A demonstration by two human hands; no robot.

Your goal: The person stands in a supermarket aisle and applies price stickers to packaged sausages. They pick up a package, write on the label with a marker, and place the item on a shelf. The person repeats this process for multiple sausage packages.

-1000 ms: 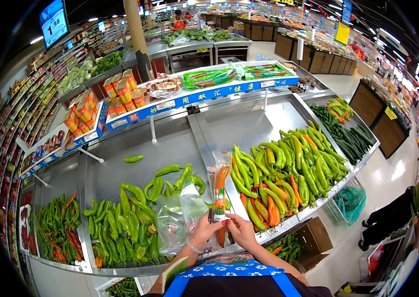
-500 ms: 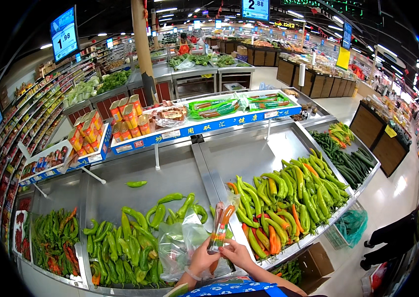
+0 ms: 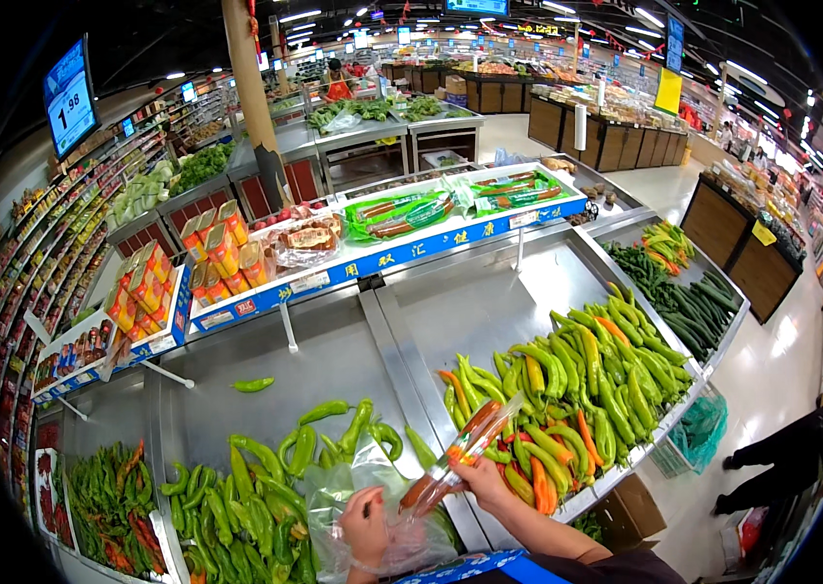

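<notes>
My right hand (image 3: 482,484) grips a see-through pack of reddish-brown sausages (image 3: 465,443), which slants up to the right between the two pepper heaps. To its left is my left hand (image 3: 365,530), its fingers curled and raised; whatever they may hold is hidden. A thin see-through plastic bag (image 3: 329,492) lies around and behind that hand, on top of green peppers (image 3: 246,501). Beyond the sausages, to the right, long green peppers (image 3: 616,389) are heaped together with some orange and red ones.
A blue-edged shelf (image 3: 382,261) crosses the metal bins, carrying cans (image 3: 222,248) and green sausage packs (image 3: 402,212). Darker green and red peppers (image 3: 110,506) fill the left bin. A green crate (image 3: 698,428) stands at lower right, near a person's dark-clothed legs (image 3: 771,462).
Both hands were together on the upright sausage pack. The left hand has let go and moved left; the right hand has moved right with the pack, now tilted. The view has shifted slightly.
</notes>
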